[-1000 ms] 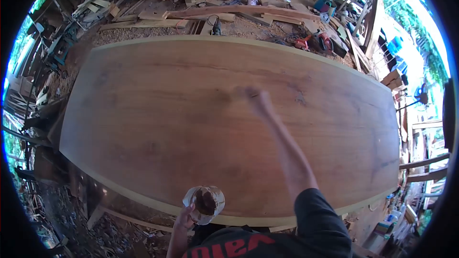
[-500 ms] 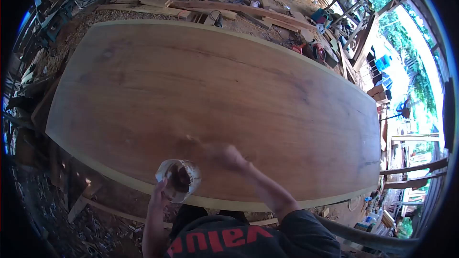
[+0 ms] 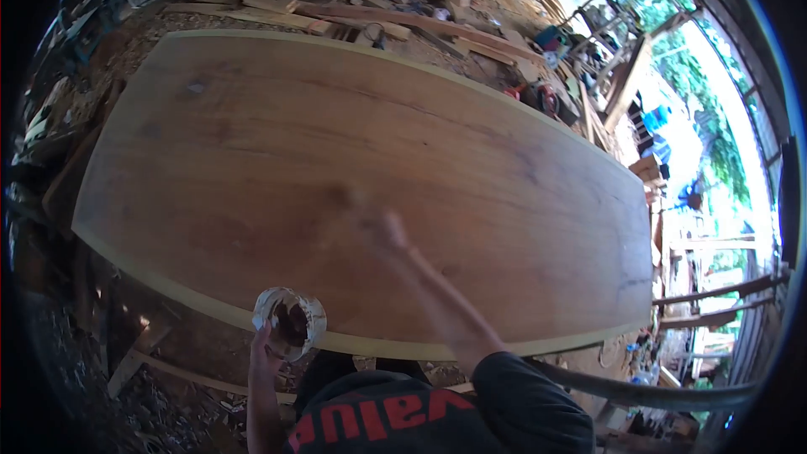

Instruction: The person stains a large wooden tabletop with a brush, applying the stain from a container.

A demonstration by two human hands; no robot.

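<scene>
My left hand (image 3: 266,346) grips the side of a white plastic tub (image 3: 316,319), tilted so that its dark brown contents show, over the near edge of a large wooden tabletop (image 3: 471,193). Farther out, my right hand (image 3: 385,234) is closed round a brush (image 3: 351,197), smeared by motion. The brush end lies low over the middle of the brown, grained surface. A pale band runs along the tabletop's rim.
Planks and offcuts (image 3: 361,15) lie strewn on the ground beyond the tabletop. A red power tool (image 3: 546,101) sits past the far right edge. Wooden beams (image 3: 714,298) stand at the right, and scraps litter the ground at the lower left.
My right hand has swept the brush forward, away from my body, and slightly left. My left hand and the tub have shifted a little to the left.
</scene>
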